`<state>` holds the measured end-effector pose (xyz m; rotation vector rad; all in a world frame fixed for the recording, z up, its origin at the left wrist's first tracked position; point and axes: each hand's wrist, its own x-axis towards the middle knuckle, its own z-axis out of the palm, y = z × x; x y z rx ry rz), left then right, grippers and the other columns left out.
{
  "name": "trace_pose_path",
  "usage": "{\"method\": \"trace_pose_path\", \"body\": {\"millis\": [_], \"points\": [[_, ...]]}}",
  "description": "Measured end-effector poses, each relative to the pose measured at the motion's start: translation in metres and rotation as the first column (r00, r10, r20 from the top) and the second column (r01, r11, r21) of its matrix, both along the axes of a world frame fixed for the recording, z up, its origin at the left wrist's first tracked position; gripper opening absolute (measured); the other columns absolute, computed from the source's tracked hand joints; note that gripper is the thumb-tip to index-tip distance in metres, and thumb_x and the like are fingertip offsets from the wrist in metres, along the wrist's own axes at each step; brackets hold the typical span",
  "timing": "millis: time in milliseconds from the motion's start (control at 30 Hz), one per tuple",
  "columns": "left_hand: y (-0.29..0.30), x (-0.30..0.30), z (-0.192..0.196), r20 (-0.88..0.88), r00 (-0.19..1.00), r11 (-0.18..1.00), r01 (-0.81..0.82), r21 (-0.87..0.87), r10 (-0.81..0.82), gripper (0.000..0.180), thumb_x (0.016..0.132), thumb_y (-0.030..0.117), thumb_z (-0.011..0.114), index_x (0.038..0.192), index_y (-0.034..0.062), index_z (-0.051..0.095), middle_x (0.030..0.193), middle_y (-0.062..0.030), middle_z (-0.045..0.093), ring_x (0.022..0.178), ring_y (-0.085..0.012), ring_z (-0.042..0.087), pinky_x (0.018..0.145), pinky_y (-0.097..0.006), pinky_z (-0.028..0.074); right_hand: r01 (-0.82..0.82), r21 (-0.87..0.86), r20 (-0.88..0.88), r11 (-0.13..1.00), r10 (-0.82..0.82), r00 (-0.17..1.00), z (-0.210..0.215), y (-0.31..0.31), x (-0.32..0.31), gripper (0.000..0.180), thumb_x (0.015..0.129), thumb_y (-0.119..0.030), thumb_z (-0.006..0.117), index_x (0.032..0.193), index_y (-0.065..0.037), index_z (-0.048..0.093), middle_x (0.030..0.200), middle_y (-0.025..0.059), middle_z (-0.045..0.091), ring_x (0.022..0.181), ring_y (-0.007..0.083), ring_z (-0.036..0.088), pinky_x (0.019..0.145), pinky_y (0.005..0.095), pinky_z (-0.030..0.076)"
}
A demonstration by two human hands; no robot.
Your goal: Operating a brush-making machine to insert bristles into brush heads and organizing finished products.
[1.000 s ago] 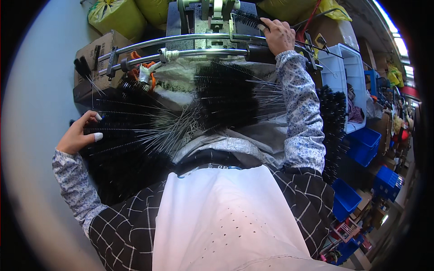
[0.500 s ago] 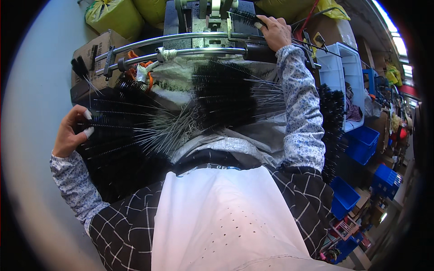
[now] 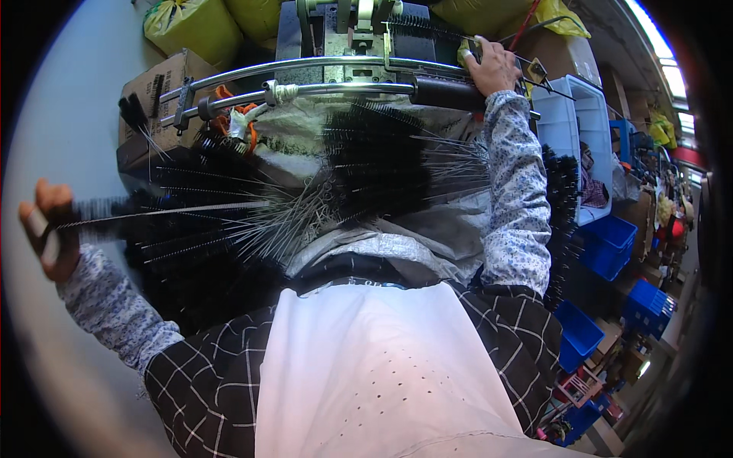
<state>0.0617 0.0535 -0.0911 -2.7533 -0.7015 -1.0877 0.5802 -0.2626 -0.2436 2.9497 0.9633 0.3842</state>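
The left hand (image 3: 52, 229) is closed around the end of a long black bottle brush (image 3: 160, 210), held out to the left above the heap of black wire-stemmed brushes (image 3: 229, 229) lying on a grey sack (image 3: 412, 244). The right hand (image 3: 492, 69) is stretched forward and closed on a thin brush (image 3: 427, 29) at the machine (image 3: 351, 38), just above the curved metal rails (image 3: 321, 72). Blue bins (image 3: 611, 244) are seen at the right.

Matt black bristle brushes (image 3: 382, 164), twisted wire stems, glossy metal rails (image 3: 336, 65), woven cloth sack (image 3: 305, 141)
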Motion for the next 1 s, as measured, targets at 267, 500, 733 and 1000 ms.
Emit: {"method": "trace_pose_path", "body": {"millis": [267, 500, 733, 1000], "points": [[0.023, -0.025, 0.031, 0.677, 0.729, -0.102, 0.669, -0.736, -0.100, 0.036, 0.082, 0.021, 0.024, 0.108, -0.0040, 0.030, 0.091, -0.0118, 0.034, 0.075, -0.0174, 0.034, 0.073, -0.029, 0.029, -0.032, 0.297, -0.189, 0.954, 0.092, 0.978, -0.014, 0.014, -0.005, 0.037, 0.077, -0.029, 0.050, 0.110, -0.013, 0.050, 0.109, 0.0070, 0.052, 0.100, 0.0242, 0.050, 0.083, 0.0441, 0.034], [0.001, 0.001, 0.036, 0.697, 0.702, -0.126, 0.686, -0.717, -0.145, 0.028, 0.081, 0.022, 0.034, 0.102, 0.0040, 0.033, 0.091, -0.0080, 0.032, 0.079, -0.0166, 0.033, 0.072, -0.026, 0.026, -0.029, 0.261, -0.196, 0.965, 0.082, 0.977, -0.003, 0.073, -0.065, 0.031, 0.075, -0.026, 0.050, 0.102, -0.011, 0.052, 0.100, 0.0073, 0.055, 0.092, 0.0260, 0.052, 0.075, 0.0464, 0.036], [-0.006, 0.034, 0.036, 0.711, 0.639, -0.221, 0.679, -0.700, -0.292, 0.020, 0.080, 0.028, 0.050, 0.086, 0.0109, 0.041, 0.078, -0.0034, 0.027, 0.069, -0.0150, 0.028, 0.059, -0.028, 0.024, -0.052, 0.239, -0.190, 0.970, 0.099, 0.977, -0.004, 0.125, -0.113, 0.022, 0.078, -0.022, 0.050, 0.096, -0.009, 0.051, 0.094, 0.0054, 0.053, 0.091, 0.0220, 0.053, 0.076, 0.0466, 0.035], [-0.006, 0.033, 0.040, 0.697, 0.643, -0.182, 0.680, -0.710, -0.317, 0.015, 0.081, 0.018, 0.045, 0.088, 0.0066, 0.037, 0.080, -0.0064, 0.031, 0.074, -0.0158, 0.032, 0.067, -0.027, 0.028, -0.110, 0.272, -0.212, 0.956, 0.171, 0.962, 0.002, 0.091, -0.085, 0.026, 0.078, -0.022, 0.050, 0.099, -0.007, 0.051, 0.093, 0.0086, 0.054, 0.091, 0.0260, 0.053, 0.074, 0.0452, 0.038]]}}
